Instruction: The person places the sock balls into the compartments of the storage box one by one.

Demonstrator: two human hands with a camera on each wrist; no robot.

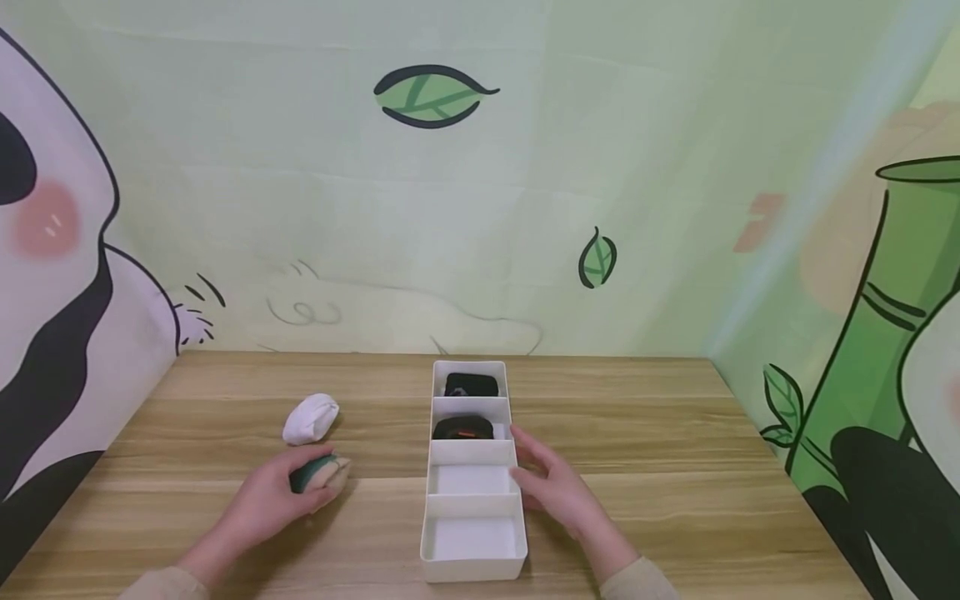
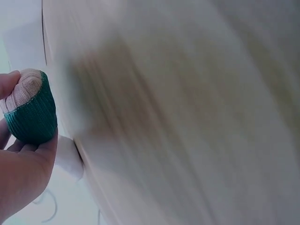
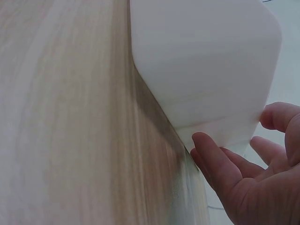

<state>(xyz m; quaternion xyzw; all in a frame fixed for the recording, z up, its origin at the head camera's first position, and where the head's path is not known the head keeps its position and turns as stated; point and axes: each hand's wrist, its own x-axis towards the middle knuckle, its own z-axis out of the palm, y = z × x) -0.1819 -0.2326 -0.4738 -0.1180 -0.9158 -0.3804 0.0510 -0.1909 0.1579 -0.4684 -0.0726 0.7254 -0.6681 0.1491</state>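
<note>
Left hand (image 1: 273, 496) pinches the knit bundle (image 1: 326, 475), likely light, soft, best held mid-body; right hand (image 1: 557, 487), fingers spread, touches the white box (image 1: 474, 571) at three o'clock.

**Covered, cropped and blurred**

Head view: toward six o'clock, the lower parts of two black objects (image 1: 463, 428) are hidden by dividers (image 1: 471, 452) in the white box (image 1: 472, 571). Between seven and eight, the green-and-beige bundle (image 1: 327, 473) is partly covered by the left hand (image 1: 266, 496). Left wrist view: that hand is cropped at eight; the tabletop (image 2: 187, 117) is blurred toward three. Right wrist view: the box is cropped at twelve, the right hand (image 3: 260, 187) at four.
</note>
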